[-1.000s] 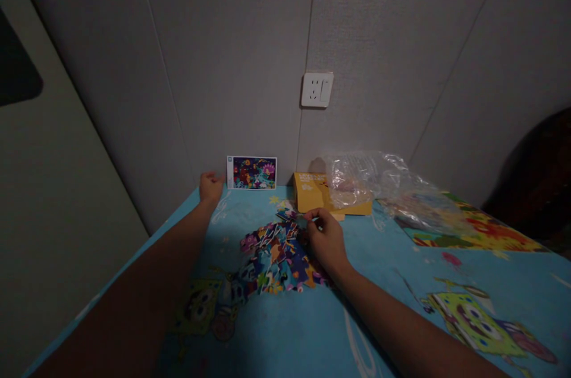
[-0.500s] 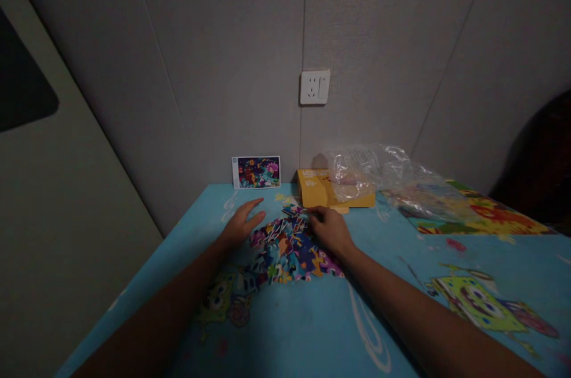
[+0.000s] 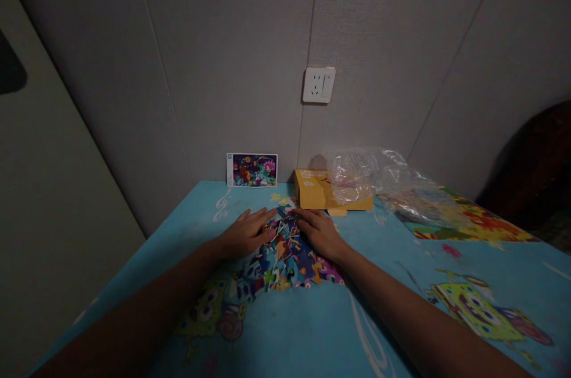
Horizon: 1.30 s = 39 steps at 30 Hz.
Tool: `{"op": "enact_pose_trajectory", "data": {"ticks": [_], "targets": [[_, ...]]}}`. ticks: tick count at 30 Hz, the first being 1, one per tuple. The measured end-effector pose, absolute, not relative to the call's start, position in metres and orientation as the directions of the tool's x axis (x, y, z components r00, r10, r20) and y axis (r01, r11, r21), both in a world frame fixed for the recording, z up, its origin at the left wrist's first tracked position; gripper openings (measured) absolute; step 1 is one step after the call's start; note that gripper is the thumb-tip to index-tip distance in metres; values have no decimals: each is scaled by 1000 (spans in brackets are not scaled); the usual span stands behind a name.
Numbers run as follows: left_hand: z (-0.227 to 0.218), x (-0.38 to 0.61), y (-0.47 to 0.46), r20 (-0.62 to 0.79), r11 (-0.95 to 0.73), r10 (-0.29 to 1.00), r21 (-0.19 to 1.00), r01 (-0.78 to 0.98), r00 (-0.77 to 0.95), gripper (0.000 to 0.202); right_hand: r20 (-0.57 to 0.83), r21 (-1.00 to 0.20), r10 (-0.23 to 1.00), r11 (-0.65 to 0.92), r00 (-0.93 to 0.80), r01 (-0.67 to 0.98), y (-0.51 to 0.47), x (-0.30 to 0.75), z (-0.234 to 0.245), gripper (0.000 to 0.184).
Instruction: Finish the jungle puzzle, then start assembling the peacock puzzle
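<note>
A heap of colourful jigsaw pieces (image 3: 285, 259) lies on the blue cartoon-printed tablecloth (image 3: 312, 330). My left hand (image 3: 245, 232) rests flat on the left side of the heap, fingers stretched out. My right hand (image 3: 319, 232) lies flat on the right side of the heap, fingers spread. Neither hand holds anything. A picture card (image 3: 252, 170) with the same bright pattern leans against the wall behind the heap.
A yellow cardboard box (image 3: 314, 191) stands behind the pieces, with a crumpled clear plastic bag (image 3: 370, 179) partly over it and spreading to the right. A white wall socket (image 3: 318, 85) is above. The table's left edge runs diagonally beside my left arm.
My left hand left the picture card at the wall and came down flat onto the heap. My right hand opened from a pinch and flattened on the pieces.
</note>
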<state>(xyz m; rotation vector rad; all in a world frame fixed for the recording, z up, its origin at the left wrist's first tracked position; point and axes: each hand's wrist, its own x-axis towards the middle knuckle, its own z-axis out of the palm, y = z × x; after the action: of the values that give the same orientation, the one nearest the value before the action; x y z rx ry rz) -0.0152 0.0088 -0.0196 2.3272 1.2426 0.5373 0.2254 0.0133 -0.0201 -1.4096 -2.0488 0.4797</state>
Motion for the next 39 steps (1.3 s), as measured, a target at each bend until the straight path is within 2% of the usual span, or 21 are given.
{"op": "enact_pose_trajectory", "data": {"ticks": [3,11,26,31,34,39], "targets": [[-20,-16,7,157,-509,841,555,658,518,59,260,-583,918,396,-299,709,11,225,-17,39],[-16,-18,6,71,-539,822,421,730,565,68,231,-578,902,429,-365,694,7,225,-10,42],[-10,-19,2,65,-573,794,410,710,604,86,269,-672,901,428,-340,604,10,225,-15,34],[-2,-16,-6,40,-578,780,426,696,624,94,336,-582,889,456,-312,673,5,223,-11,37],[1,-14,-10,33,-592,763,437,677,645,97,291,-507,885,464,-362,727,3,220,-11,46],[0,-13,-10,51,-601,758,441,666,651,100,233,-457,892,452,-387,766,2,219,-11,47]]}}
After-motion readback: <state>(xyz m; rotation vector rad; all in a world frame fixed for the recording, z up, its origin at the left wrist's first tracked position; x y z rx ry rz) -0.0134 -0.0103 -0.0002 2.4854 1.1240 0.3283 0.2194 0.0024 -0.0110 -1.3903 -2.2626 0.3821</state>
